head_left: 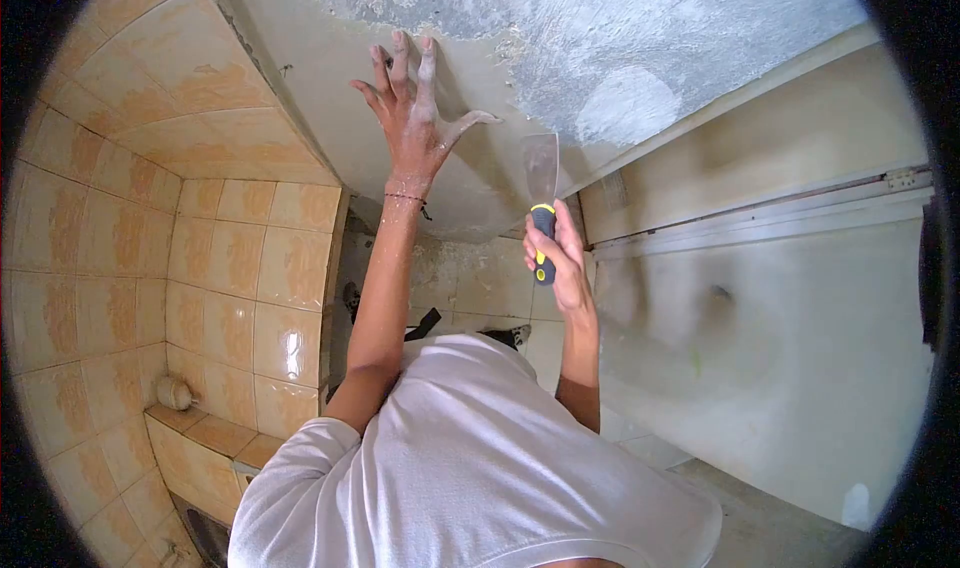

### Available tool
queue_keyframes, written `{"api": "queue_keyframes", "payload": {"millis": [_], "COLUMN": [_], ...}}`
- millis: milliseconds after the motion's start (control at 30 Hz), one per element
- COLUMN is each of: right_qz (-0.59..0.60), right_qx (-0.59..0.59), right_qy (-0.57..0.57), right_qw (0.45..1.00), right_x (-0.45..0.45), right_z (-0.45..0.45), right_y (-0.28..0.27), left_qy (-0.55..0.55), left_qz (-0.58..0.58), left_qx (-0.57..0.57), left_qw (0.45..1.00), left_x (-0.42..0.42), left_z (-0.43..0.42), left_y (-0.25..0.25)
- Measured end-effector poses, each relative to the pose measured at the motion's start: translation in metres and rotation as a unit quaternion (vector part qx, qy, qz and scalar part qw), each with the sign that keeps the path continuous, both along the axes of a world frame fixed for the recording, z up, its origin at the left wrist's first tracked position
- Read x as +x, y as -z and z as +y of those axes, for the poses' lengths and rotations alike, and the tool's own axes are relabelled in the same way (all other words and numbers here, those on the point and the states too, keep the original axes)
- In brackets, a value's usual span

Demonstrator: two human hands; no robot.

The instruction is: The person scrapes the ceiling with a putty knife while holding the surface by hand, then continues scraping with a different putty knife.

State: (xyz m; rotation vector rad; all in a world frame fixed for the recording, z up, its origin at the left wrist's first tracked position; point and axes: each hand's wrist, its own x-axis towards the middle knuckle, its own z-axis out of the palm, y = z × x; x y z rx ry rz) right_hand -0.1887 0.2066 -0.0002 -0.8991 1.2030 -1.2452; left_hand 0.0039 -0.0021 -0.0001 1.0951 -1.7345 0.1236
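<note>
My left hand [412, 118] is open, its dusty fingers spread against the painted wall [330, 98], just below the rough grey patch. In my right hand [560, 253] is a putty knife [541, 173] with a black and yellow handle. Its wide metal blade points up to the wall, close to the lower edge of the bare patch [560, 48]; whether the blade touches cannot be made out. Paint is gone from that patch, which shows grey plaster and a whiter round spot. White dust coats my left fingers and wrist.
Glossy orange-and-cream tiles [230, 258] cover the walls on the left, with a tiled ledge [215, 433] low down. To the right stands a pale door [780, 338] beside its frame. Pale crumbs lie on the tiled floor [470, 278] below the wall.
</note>
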Motion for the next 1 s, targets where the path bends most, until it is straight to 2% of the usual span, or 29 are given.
{"api": "queue_keyframes", "payload": {"millis": [33, 67, 100, 133, 167, 200, 233, 300, 333, 500, 567, 700, 767, 833, 900, 967, 1000], "right_qz": [0.091, 0.135, 0.135, 0.329, 0.507, 0.485, 0.485, 0.491, 0.412, 0.400, 0.317, 0.185, 0.210, -0.040, -0.042, -0.040, -0.050], "right_qx": [-0.019, -0.049, -0.048, -0.135, -0.214, -0.175, -0.172, -0.246, -0.230, -0.223, -0.206, -0.287, -0.333, -0.289, -0.296, -0.399, -0.424], "right_qy": [-0.054, 0.031, 0.032, 0.058, 0.082, 0.140, 0.142, 0.233, 0.289, 0.291, 0.298, 0.282, 0.274, 0.147, 0.147, 0.072, 0.109], "right_qw": [0.994, 0.989, 0.989, 0.933, 0.831, 0.845, 0.845, 0.802, 0.833, 0.840, 0.877, 0.897, 0.878, 0.945, 0.943, 0.913, 0.898], "right_x": [-0.001, 0.008, 0.007, 0.004, 0.004, 0.010, 0.009, 0.002, 0.004, 0.011, 0.016, 0.010, 0.011, 0.011, 0.013, 0.007, 0.018], "right_z": [0.004, 0.012, 0.012, 0.012, 0.013, 0.015, 0.015, 0.013, 0.009, -0.011, -0.025, -0.056, -0.070, -0.078, -0.091, -0.102, -0.105], "right_y": [-0.010, -0.018, -0.030, -0.041, -0.054, -0.068, -0.074, -0.080, -0.077, -0.108, -0.109, -0.100, -0.110, -0.123, -0.131, -0.131, -0.140], "left_qy": [-0.001, -0.001, 0.000, 0.000, 0.001, 0.003, 0.003, 0.007, 0.022, 0.043, 0.040, 0.038, 0.022, 0.024, 0.028, 0.020, 0.020], "left_qz": [-0.001, -0.003, -0.003, -0.003, -0.004, -0.004, -0.001, 0.002, 0.027, 0.050, 0.039, 0.044, 0.036, 0.041, 0.046, 0.038, 0.039], "left_qx": [0.001, 0.002, 0.002, 0.004, 0.006, 0.007, 0.004, 0.001, -0.005, -0.007, -0.010, -0.007, -0.016, -0.010, -0.005, -0.007, -0.007], "left_qw": [1.000, 1.000, 1.000, 1.000, 1.000, 1.000, 1.000, 1.000, 0.999, 0.998, 0.998, 0.998, 0.999, 0.999, 0.999, 0.999, 0.999], "left_x": [0.000, 0.000, 0.000, 0.000, 0.000, 0.000, 0.000, -0.002, -0.003, -0.001, 0.000, -0.001, -0.002, -0.001, -0.003, -0.002, -0.002], "left_z": [0.000, 0.000, 0.001, 0.001, 0.001, 0.002, 0.003, 0.001, -0.001, 0.000, 0.000, 0.000, -0.003, -0.002, -0.001, -0.001, -0.001], "left_y": [0.000, 0.000, -0.001, -0.001, -0.001, -0.001, -0.001, -0.001, 0.000, 0.000, -0.001, -0.001, 0.002, 0.001, 0.001, 0.002, 0.002]}}
